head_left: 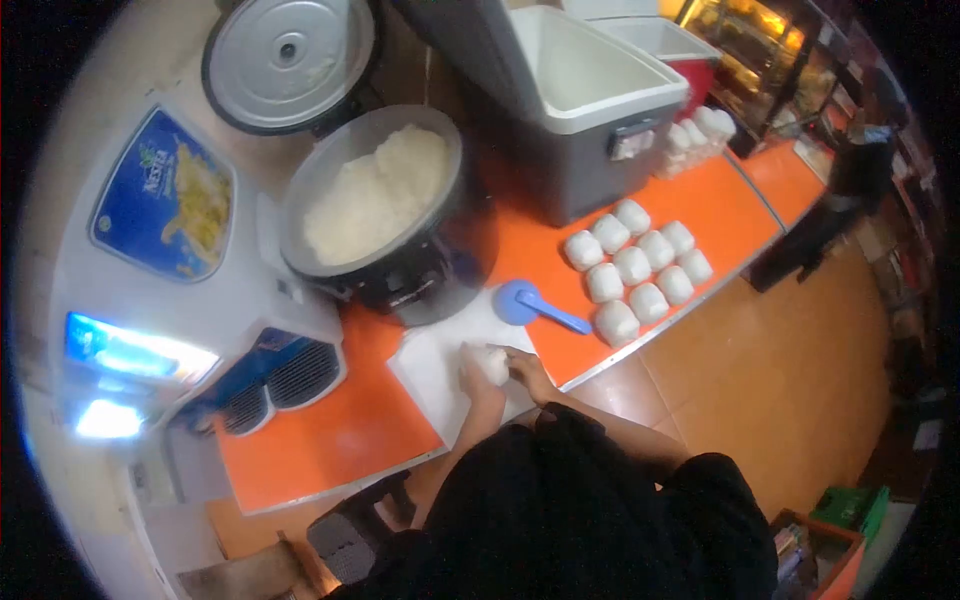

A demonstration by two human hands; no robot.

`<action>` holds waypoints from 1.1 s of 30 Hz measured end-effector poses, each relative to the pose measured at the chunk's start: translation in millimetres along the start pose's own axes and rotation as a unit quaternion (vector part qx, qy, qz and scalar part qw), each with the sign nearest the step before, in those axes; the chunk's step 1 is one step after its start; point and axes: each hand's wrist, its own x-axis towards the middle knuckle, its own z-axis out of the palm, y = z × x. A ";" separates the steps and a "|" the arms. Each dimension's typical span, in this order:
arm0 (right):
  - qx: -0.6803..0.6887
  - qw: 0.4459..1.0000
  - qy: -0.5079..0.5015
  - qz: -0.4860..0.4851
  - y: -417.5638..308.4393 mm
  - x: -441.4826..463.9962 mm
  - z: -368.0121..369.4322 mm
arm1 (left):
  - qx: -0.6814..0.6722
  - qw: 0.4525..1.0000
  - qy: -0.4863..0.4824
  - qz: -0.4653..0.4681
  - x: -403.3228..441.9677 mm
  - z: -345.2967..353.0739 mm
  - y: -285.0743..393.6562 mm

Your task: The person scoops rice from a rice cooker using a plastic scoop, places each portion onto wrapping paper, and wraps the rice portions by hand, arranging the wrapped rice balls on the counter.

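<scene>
Over a stack of white paper, both hands cup a white paper-wrapped bundle. My left hand closes around its left side, and the fingers of my right hand wrap the right side. Part of the bundle is hidden by the hands. Just beyond the paper's far right corner lies a blue rice scoop, its handle pointing right. A large black rice cooker stands open behind the paper, with a mound of white cooked rice inside. Several similar white wrapped bundles sit in rows on the orange table, right of the scoop.
A grey cooler box with its lid raised stands behind the rows. More white bundles are at the far right. The round cooker lid rests at the back left. A drink dispenser borders the orange table on the left.
</scene>
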 end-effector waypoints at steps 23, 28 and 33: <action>-0.238 0.817 0.512 -0.121 -189.9 105.3 -323.8 | 0.413 0.829 -0.088 0.367 -16.8 -57.1 8.6; -0.407 0.719 0.552 -0.114 -231.8 161.9 -353.5 | 0.536 0.750 -0.061 0.383 -50.2 -72.4 31.3; -0.528 0.735 0.424 -0.038 -209.8 194.0 -428.9 | 0.602 0.697 -0.047 0.387 -70.1 -77.5 40.8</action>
